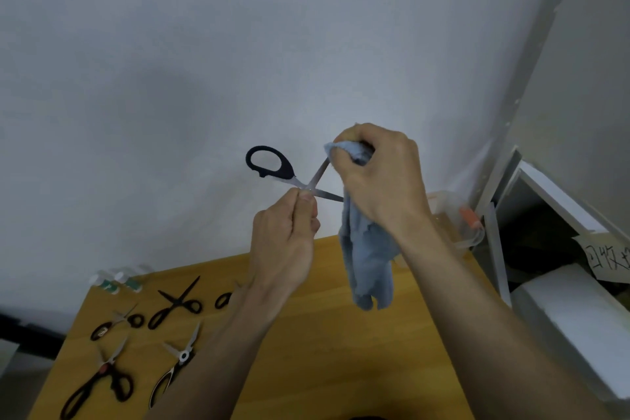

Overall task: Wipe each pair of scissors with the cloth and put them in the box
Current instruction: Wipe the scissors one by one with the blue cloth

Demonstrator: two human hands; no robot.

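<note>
Left hand (284, 242) has its grip pinched tight on the pivot of a black-handled pair of steel scissors (289, 176), blades spread open, held up in the air above the yellow wooden desk (341, 351). Just right of that grip, the right hand (378, 177) is clamped round a light blue cloth (368, 266), bunched over one blade while the rest dangles down. Below and left of the left grip, several more black-handled scissors (177, 303) lie on the desk. A clear plastic box (450, 222) sits behind the right wrist, mostly hidden.
</note>
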